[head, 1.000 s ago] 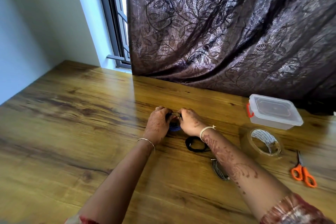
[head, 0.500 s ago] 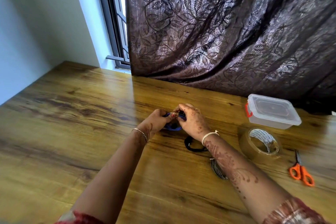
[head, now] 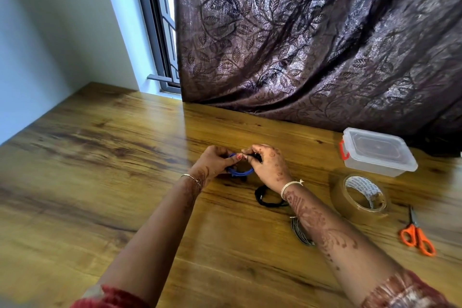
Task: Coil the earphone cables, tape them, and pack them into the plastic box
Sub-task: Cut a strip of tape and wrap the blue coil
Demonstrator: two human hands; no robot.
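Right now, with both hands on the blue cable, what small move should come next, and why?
Probably tuck in the last end: the right hand pinches the dark end piece at the top of the blue coil, which the left hand grips. I see no tape on the coil, and the tape roll lies untouched to the right, so taping likely follows.

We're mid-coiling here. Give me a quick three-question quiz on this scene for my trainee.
1. True or false: the box has its lid on.
2. The left hand and right hand grip which cable? A black cable; B blue cable; C grey cable.
3. Fill in: the scissors lie to the ___ of the tape.

Key: 1 true; 2 B; 3 right.
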